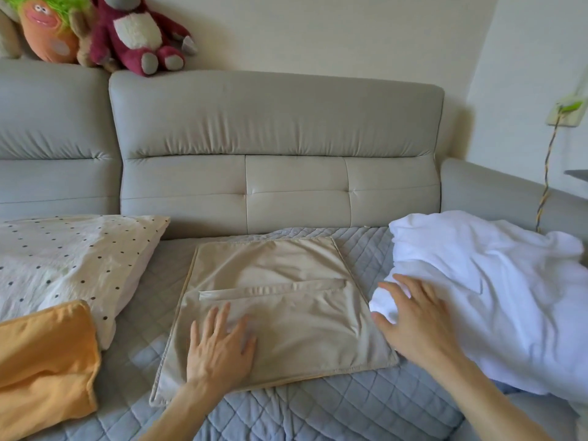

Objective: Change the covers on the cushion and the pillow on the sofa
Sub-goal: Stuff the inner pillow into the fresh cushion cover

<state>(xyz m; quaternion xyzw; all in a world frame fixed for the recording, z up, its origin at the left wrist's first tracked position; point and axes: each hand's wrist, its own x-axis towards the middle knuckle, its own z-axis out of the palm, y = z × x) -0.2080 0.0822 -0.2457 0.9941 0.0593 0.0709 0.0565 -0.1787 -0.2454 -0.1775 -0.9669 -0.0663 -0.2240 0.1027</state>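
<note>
Beige fabric cushion cover point(280, 268) is lying flat and empty in the middle of the sofa seat, on a grey quilted mat point(318, 412), back side up so you can see the envelope flap point(273, 289) running across it. The left hand point(219, 348) is pressed flat on the cover's near-left part, fingers straight and a bit spread, not gripping anything. The right hand point(413, 319) is just off the cover's right edge, fingers spread out and resting on the near corner of a bare white pillow insert point(493, 297), which is slumped all rumpled on the right end of the seat, touching the armrest side. Over on the left there's a cream pillow with black dots point(73, 259) leaning toward the backrest point(276, 122), and an orange cushion point(44, 361) overlapping its front corner. Up on top of the backrest sit a dark red plush bear point(136, 33) and an orange plush with green hair point(47, 27). Far right, a wall socket point(566, 114) with a striped cable point(545, 186) hanging down.
</note>
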